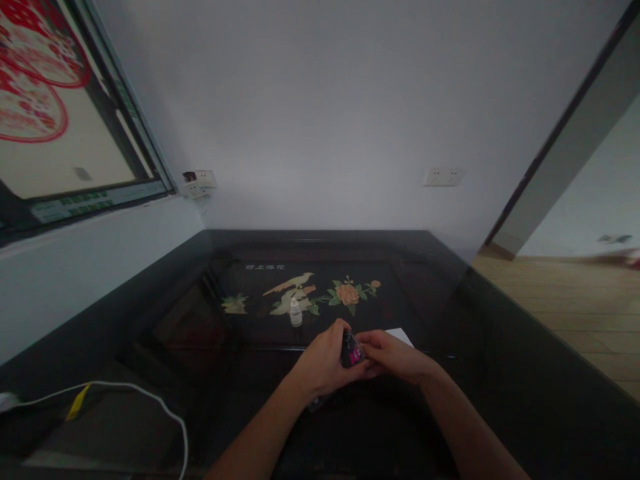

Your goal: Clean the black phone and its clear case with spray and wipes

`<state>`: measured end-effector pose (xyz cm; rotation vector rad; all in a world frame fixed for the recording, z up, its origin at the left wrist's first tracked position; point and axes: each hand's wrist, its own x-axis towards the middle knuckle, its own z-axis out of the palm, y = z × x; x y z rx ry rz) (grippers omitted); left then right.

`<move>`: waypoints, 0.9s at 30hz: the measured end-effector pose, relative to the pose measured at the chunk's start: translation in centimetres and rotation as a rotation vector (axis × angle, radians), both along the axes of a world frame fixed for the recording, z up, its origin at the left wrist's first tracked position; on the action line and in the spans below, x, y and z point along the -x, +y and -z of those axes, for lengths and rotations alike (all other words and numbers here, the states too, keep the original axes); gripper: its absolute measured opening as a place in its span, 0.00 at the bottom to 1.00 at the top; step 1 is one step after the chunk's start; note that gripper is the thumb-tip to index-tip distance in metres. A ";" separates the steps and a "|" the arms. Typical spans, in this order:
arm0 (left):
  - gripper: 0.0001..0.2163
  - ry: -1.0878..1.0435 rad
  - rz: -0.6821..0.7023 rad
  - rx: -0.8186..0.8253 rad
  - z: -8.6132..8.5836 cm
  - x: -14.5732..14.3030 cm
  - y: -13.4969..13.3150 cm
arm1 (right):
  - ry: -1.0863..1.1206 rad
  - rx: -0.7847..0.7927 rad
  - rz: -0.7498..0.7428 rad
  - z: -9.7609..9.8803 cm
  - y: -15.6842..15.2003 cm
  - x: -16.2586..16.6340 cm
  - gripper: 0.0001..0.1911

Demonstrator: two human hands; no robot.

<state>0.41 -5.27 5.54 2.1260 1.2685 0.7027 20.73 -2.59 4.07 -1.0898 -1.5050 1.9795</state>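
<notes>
My left hand (327, 360) is wrapped round a small dark flat object with pink markings (352, 353), perhaps a phone or a packet; its kind is not clear. At its right edge, the closed fingers of my right hand (393, 355) grip it, and the fingertips are partly hidden. Behind my right hand lies a white card or sheet of paper (401, 337), mostly covered. A small white bottle (295, 312) stands upright on the table, a little beyond my left hand. Something dark, hard to make out, shows under my left wrist.
The glossy black table (240, 413) bears a bird-and-flower picture (347, 292). A white cable (145, 390) with a yellow tag (77, 403) runs across the left front. Beyond are a wall with sockets (444, 177), and a window (75, 133) at left.
</notes>
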 end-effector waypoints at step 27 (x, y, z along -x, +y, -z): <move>0.21 -0.241 -0.130 -0.067 -0.5 0.8 0.2 | -0.015 0.046 0.087 0.1 0.8 -1.4 0.22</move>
